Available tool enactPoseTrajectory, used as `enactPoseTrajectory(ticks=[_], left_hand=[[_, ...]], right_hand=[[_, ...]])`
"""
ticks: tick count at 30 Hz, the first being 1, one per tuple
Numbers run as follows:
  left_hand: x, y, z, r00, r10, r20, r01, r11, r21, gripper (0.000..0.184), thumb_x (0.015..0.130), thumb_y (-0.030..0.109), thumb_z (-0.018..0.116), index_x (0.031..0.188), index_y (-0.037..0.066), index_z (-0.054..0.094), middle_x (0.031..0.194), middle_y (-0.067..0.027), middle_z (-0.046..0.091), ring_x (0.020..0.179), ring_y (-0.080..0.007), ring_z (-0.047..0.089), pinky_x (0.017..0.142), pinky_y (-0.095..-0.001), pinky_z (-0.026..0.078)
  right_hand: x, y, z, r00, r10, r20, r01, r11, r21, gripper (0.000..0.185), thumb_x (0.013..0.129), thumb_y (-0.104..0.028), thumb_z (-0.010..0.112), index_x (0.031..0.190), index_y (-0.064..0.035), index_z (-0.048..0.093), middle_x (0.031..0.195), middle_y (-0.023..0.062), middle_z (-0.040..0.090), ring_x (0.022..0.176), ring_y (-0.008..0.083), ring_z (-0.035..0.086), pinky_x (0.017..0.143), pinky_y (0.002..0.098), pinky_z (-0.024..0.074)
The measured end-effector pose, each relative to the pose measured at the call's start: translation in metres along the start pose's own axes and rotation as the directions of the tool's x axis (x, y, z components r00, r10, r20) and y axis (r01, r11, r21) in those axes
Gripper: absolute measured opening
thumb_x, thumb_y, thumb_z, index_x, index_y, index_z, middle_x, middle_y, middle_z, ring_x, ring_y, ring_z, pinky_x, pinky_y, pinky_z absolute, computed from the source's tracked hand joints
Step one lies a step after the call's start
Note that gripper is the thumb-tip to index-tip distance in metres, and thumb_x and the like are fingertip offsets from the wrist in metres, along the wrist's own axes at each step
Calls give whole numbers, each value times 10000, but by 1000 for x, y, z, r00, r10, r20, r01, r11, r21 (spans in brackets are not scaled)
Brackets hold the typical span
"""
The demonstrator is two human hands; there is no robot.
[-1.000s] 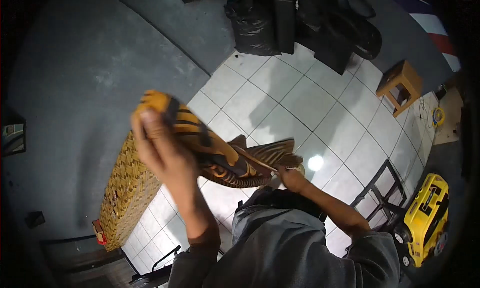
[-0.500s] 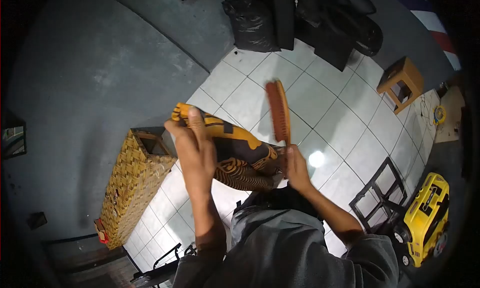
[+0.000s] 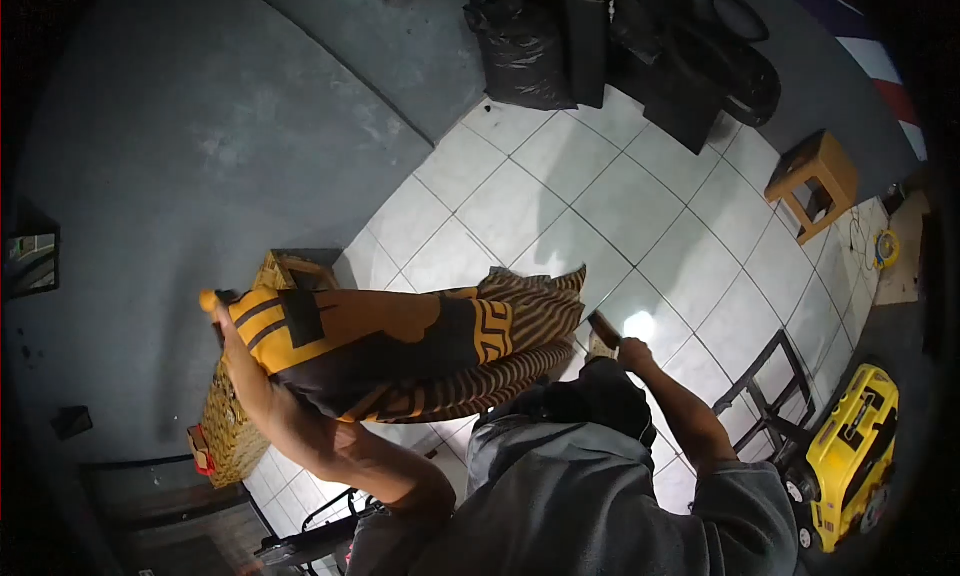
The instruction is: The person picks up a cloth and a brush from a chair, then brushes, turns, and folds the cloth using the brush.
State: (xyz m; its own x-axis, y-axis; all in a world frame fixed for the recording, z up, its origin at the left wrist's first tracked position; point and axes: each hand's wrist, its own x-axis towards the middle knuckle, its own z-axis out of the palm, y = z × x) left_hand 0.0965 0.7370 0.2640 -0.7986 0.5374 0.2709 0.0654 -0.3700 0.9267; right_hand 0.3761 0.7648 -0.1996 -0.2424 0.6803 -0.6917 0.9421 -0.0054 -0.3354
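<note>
A patterned cloth (image 3: 400, 321) in orange, black and brown, with stripes toward one end, stretches sideways in front of me. My left hand (image 3: 224, 318) is closed on its far left end, and the fingers are partly hidden by the fabric. Low on the right, my right hand (image 3: 633, 354) grips a brush (image 3: 604, 330) by its handle. The brush head points up and left, just beyond the striped end of the cloth and apart from it.
Behind the cloth stands a woven-pattern cabinet (image 3: 232, 426). Black bags (image 3: 525, 56) lie at the back wall, with a wooden stool (image 3: 818, 181) to the right. A black frame (image 3: 765, 386) and a yellow toy car (image 3: 855, 446) are at lower right.
My left hand has moved left, drawing the cloth out from a bunch to a long spread. My right hand has lowered the brush from upright to beside my lap.
</note>
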Motion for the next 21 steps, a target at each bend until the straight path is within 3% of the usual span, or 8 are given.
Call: enactPoseTrajectory(ticks=[2,4,6,10,12,13,18,21], left_hand=[[0,-2,12,967,216,-136,-173,946,274,233,884,128,411,1032,2,540,939,-97,554,849,-149,579,643,-250,534],[0,-15,15,926,348,-147,-254,861,440,216,870,72,388,1002,7,546,970,-99,542,868,-149,569,641,-247,529],[2,-44,-6,948,177,266,-261,910,324,211,860,43,353,950,2,540,957,-95,543,822,-150,571,632,-252,512],[-9,-53,19,943,-127,309,104,991,89,228,871,74,374,978,-7,558,934,-100,563,855,-170,571,717,-280,490],[-23,-38,47,981,-142,135,132,988,81,306,910,171,428,1117,-36,516,935,-93,576,781,-132,569,714,-240,467],[-20,-35,36,951,-165,261,145,985,93,417,894,208,485,1224,-44,443,1007,-108,566,852,-149,567,779,-256,460],[-21,-22,35,935,141,326,-199,968,152,458,856,126,520,1248,-72,393,1147,-190,540,947,-179,567,844,-289,446],[-23,-2,21,947,34,320,-69,993,99,460,856,131,493,1260,-57,380,1122,-161,561,914,-189,594,822,-320,479]], right_hand=[[-19,-22,-41,988,101,117,-120,977,174,224,765,-180,545,840,21,608,869,221,608,846,339,611,722,418,493],[9,-16,-13,923,-191,-334,264,945,190,211,810,-153,491,870,31,574,825,237,592,803,388,590,685,450,471],[-38,-85,-62,895,-9,-445,305,740,600,210,843,-146,446,933,30,517,769,235,573,747,419,569,659,462,449],[-160,-190,-144,807,-285,-518,591,361,722,216,892,-168,412,1007,11,448,720,206,558,689,400,562,627,424,435],[-166,-208,-130,541,-446,-713,841,287,459,207,924,-175,370,996,12,421,769,124,542,648,234,552,586,354,427],[-162,-210,-125,504,-527,-684,863,274,425,159,884,-118,445,981,7,426,696,219,547,630,405,564,536,418,432],[-58,-160,-49,807,-545,-229,565,824,30,247,896,-210,407,1016,1,357,729,228,585,663,393,594,552,479,456],[33,-69,18,940,-327,93,340,922,-188,384,754,-172,563,1097,-8,510,922,171,621,905,331,598,706,416,500]])
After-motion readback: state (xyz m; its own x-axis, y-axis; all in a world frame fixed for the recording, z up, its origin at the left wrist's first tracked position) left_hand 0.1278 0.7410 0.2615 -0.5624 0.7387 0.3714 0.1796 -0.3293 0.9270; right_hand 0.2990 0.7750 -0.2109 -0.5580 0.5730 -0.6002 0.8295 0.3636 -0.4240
